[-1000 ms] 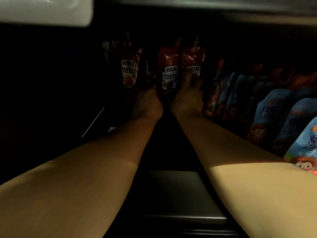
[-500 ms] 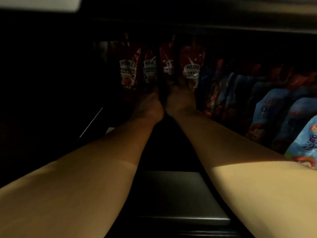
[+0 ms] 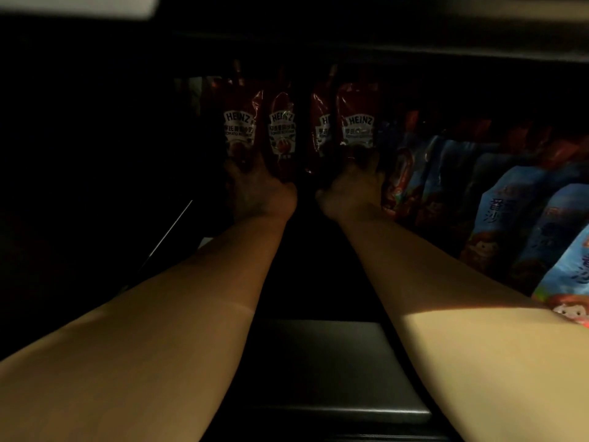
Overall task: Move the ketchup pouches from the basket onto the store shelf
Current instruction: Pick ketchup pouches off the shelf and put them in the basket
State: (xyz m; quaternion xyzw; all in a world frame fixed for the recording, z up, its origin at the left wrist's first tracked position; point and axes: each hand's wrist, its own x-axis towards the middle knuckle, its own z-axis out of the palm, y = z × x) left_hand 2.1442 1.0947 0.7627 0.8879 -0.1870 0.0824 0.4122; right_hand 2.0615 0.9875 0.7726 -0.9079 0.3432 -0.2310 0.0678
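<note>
Several red Heinz ketchup pouches stand upright in a row at the back of the dark store shelf. My left hand reaches deep in and grips the base of the second ketchup pouch, next to the leftmost pouch. My right hand holds the bottom of the rightmost ketchup pouch, with a third pouch just to its left. Shadow hides the fingertips. The basket is out of view.
Rows of blue and red snack pouches fill the shelf to the right, close to my right forearm. The shelf above hangs low over the pouches. Everything to the left is in darkness.
My hands have moved apart from the middle of the row, the left one leftward and the right one rightward. More pouches now stand visible side by side.
</note>
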